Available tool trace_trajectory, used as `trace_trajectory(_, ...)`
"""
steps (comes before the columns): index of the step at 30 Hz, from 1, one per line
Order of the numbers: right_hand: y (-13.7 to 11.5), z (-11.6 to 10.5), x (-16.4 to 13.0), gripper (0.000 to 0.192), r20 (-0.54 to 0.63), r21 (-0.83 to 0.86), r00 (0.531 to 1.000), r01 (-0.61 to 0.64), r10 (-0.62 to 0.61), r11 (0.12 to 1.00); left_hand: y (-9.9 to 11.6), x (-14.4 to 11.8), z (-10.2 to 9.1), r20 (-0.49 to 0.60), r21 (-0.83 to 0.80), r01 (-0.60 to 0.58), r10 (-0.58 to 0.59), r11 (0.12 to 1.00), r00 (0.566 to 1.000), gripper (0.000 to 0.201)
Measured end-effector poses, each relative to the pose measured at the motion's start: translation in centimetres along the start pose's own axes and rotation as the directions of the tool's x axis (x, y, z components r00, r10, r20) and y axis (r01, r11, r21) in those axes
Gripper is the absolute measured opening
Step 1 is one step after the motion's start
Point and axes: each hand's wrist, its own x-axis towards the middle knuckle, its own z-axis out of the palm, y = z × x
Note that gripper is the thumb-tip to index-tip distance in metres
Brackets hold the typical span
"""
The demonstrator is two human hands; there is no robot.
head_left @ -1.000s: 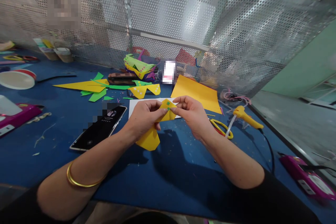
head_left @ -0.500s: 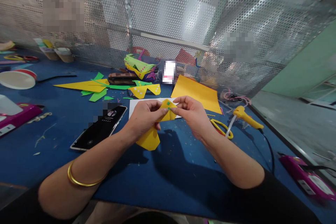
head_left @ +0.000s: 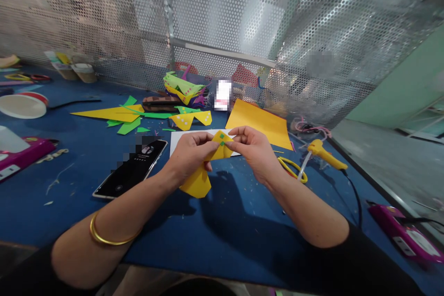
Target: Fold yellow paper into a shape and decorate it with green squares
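Observation:
A yellow paper mask (head_left: 201, 184) with small green diamond-shaped pieces is held up above the table between both hands. My left hand (head_left: 190, 153) is closed around its middle, thumb on the front, with one lobe hanging below. My right hand (head_left: 252, 145) pinches the right part, its thumb tip beside the lower green piece. Fingers cover part of the paper. Behind the hands lies a white sheet (head_left: 176, 141), partly hidden. A second yellow mask (head_left: 190, 121) with white dots rests just beyond it.
Left of my hands lies a phone (head_left: 133, 171). A yellow glue gun (head_left: 328, 155) and yellow-handled scissors (head_left: 293, 169) are on the right. Green paper scraps (head_left: 130, 125), stacked masks (head_left: 183, 87) and an orange-yellow sheet (head_left: 260, 125) sit toward the perforated metal screen (head_left: 222, 14).
Almost nothing differs. Both hands keep their grip on the yellow paper mask, and the view has shifted very slightly.

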Motion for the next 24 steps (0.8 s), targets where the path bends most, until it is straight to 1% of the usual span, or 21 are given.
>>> trace_trajectory(5,-0.10,0.09,-0.04,0.029,-0.016,0.016,1.000,-0.003,0.003,1.000,0.04,-0.07,-0.02,-0.008,0.029,0.003,-0.003,1.000,1.000,0.012)
trace_trajectory(11,-0.30,0.10,-0.19,0.022,-0.015,0.042,1.000,0.025,-0.024,0.999,0.00,-0.07,-0.08,-0.005,0.032,-0.001,0.001,0.999,1.000,0.015)
trace_trajectory(18,-0.26,0.09,-0.22,0.024,-0.017,0.024,0.999,0.029,-0.029,0.999,-0.04,0.04,-0.16,-0.006,0.062,-0.023,0.024,0.998,1.000,0.014)
trace_trajectory(24,-0.15,0.06,-0.18,0.025,-0.007,0.029,0.999,0.037,-0.037,0.999,0.01,-0.04,-0.15,-0.012,0.058,-0.027,0.028,0.998,1.000,0.015)
